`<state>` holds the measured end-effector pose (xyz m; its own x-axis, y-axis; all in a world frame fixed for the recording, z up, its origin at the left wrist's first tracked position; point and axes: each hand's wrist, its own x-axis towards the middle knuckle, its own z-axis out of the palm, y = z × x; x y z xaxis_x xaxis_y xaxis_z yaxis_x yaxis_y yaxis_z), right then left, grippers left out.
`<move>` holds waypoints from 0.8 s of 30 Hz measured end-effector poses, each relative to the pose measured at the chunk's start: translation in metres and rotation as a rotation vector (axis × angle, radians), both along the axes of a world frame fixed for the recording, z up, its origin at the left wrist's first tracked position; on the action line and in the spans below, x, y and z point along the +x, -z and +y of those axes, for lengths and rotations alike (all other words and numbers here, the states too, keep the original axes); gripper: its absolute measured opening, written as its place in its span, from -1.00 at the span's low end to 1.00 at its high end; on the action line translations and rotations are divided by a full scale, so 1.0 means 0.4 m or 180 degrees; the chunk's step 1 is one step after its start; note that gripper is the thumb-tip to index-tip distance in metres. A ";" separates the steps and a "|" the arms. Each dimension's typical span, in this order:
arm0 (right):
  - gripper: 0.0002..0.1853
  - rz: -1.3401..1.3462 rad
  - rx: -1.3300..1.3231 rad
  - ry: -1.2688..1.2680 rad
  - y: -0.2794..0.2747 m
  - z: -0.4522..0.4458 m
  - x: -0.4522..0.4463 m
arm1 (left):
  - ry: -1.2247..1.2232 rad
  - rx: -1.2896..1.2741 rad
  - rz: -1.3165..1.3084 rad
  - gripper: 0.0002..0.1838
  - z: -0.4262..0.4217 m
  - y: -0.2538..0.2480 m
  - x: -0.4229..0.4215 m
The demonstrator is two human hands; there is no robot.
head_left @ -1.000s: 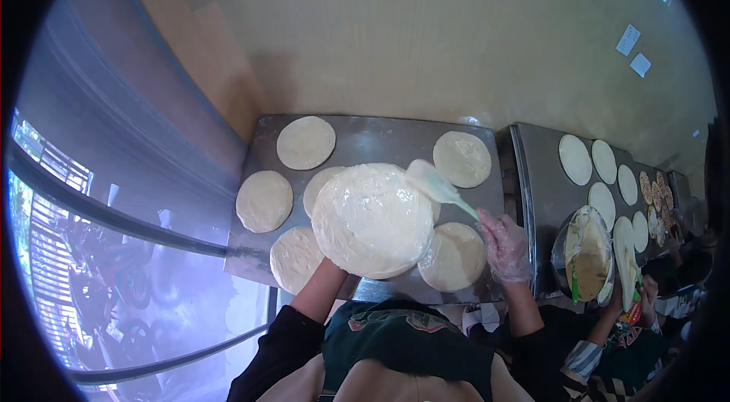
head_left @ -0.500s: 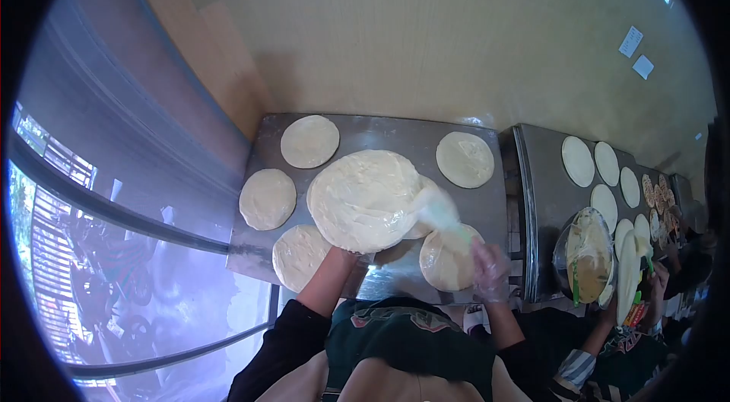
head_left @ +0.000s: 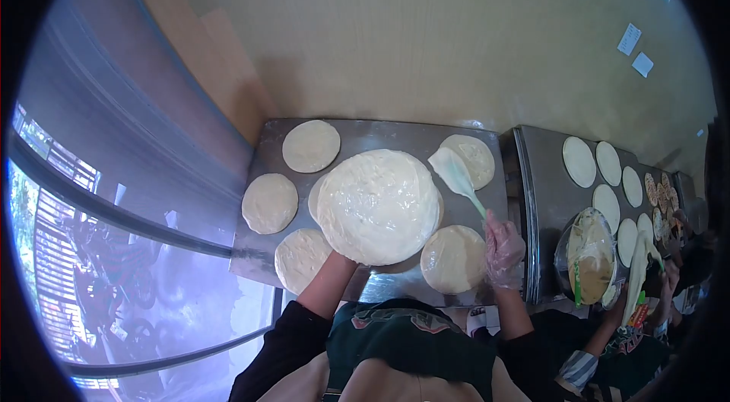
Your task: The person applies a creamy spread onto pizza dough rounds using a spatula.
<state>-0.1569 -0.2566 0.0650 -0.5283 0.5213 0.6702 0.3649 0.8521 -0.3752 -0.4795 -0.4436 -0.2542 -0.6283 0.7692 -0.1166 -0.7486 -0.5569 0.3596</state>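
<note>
A large round of pale dough (head_left: 379, 206) with a glossy white coating is held up over the metal table. My left hand is under it, hidden by the dough; only the wrist and forearm show. My right hand (head_left: 503, 250), in a clear plastic glove, is closed round the handle of a pale green spatula (head_left: 458, 176). White paste covers the spatula's blade, which is raised just right of the dough, apart from it. Smaller dough rounds lie on the table, among them one at the left (head_left: 270, 203) and one (head_left: 453, 259) beside my right hand.
The metal table (head_left: 380, 128) stands against a tan wall. On a second table (head_left: 544, 174) at the right lie more rounds, some topped. A bowl of paste (head_left: 591, 257) stands near a co-worker's hands (head_left: 667, 284), which hold dough and a green tool. Glass panels are at the left.
The spatula swung down to the right, blurred, then came back up beside the dough with my right hand. The held dough has shifted slightly right. The co-worker's dough now hangs differently.
</note>
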 end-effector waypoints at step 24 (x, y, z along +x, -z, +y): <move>-0.73 -0.0056 -0.2028 0.1011 0.033 0.001 0.113 | 0.0177 0.0219 -0.0585 -0.41 0.477 -0.103 -0.203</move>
